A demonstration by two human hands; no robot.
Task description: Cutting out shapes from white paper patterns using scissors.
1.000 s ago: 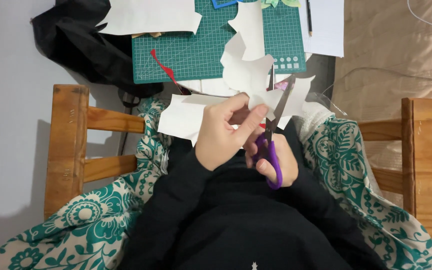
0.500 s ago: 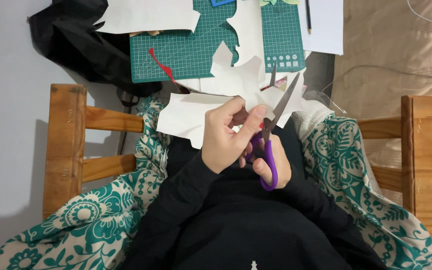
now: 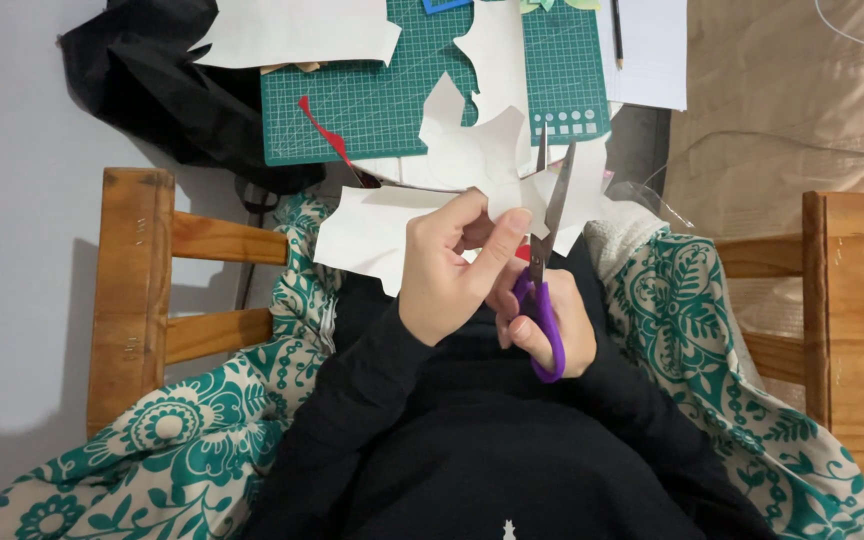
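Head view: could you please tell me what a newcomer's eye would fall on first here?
At centre, the left hand holds a jagged white paper sheet while the right hand works purple-handled scissors, blades open at the paper's edge. Beyond them lies a green cutting mat strewn with white offcuts and one red scrap. A teal-patterned cloth drapes the wooden chair on both sides.

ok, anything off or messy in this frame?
Mostly offcut clutter. Irregular white paper scraps lie askew over the green cutting mat, with a red sliver hanging over its near edge. The left hand holds a jagged white sheet while the right hand works purple-handled scissors, blades open.
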